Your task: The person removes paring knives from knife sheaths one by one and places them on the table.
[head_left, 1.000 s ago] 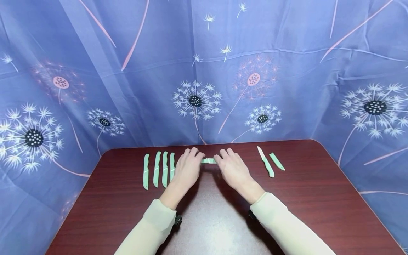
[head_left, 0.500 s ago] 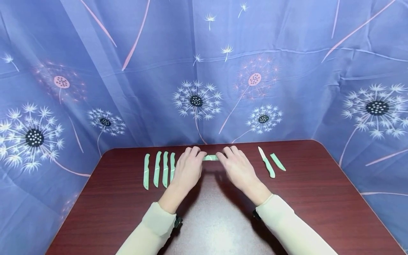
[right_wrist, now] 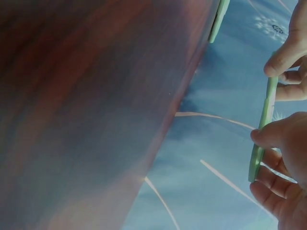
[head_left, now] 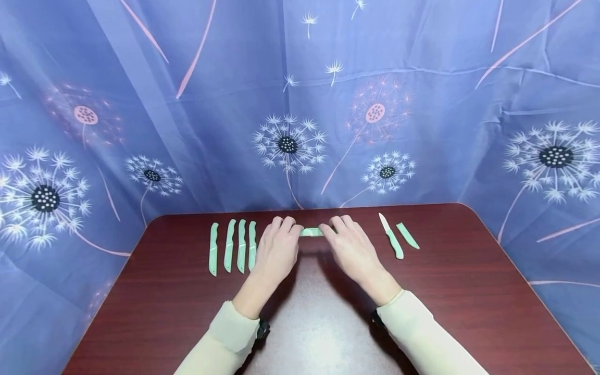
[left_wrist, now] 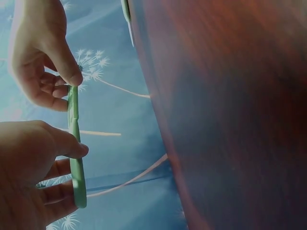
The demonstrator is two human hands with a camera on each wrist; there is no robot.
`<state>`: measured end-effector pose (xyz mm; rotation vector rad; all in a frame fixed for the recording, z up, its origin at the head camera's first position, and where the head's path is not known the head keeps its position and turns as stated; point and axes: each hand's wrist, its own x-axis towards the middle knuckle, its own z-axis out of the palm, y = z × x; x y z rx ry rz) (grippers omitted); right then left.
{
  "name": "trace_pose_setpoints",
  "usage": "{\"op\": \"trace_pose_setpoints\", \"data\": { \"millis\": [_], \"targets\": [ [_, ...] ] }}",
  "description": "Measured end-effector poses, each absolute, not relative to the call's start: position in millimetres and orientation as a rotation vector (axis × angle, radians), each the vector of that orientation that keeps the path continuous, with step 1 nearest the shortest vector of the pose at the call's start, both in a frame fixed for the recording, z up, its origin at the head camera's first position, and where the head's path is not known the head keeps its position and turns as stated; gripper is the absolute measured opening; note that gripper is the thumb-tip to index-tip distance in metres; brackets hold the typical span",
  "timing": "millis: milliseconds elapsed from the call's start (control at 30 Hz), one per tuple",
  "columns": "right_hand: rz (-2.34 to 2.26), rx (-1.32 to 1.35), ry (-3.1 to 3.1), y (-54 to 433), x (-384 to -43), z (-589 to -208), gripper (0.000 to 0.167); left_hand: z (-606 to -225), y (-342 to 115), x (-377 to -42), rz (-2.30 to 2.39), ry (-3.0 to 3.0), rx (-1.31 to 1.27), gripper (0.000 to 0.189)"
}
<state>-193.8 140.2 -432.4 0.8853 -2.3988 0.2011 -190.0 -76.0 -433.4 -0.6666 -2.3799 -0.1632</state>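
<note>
Both hands hold one small green knife [head_left: 311, 232] level across, above the table's far part, its blade covered by a green sheath [left_wrist: 73, 103]. My left hand [head_left: 279, 247] pinches the handle [left_wrist: 78, 179] between thumb and fingers. Around the sheath's tapered end, my right hand [head_left: 351, 250] has its thumb on the near side and fingers behind. The joint of handle and sheath shows between the two thumbs. To the right lies an unsheathed knife [head_left: 394, 244] with a pale blade, beside a loose green sheath [head_left: 408, 236].
Several sheathed green knives, such as the leftmost knife [head_left: 213, 250], lie in a row left of my left hand, which partly overlaps the nearest one. The dark red-brown table [head_left: 178, 312] ends against a blue dandelion-print curtain [head_left: 225, 135].
My right hand has shifted slightly right and the held knife has moved a little right with it. Both grips stay the same. The head view has tilted slightly.
</note>
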Motion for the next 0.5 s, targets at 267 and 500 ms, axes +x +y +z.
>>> {"op": "trace_pose_setpoints", "data": {
  "millis": [267,500],
  "targets": [
    [0.259,0.88,-2.378,138.7,-193.7,-436.3,0.032,-434.2,-74.8,-185.5,-0.152,-2.395,-0.661,0.021],
    [0.251,0.883,-2.388,138.6,-192.7,-436.6,0.032,-436.8,-73.3,-184.0,-0.172,-2.396,-0.665,0.02]
  ]
}}
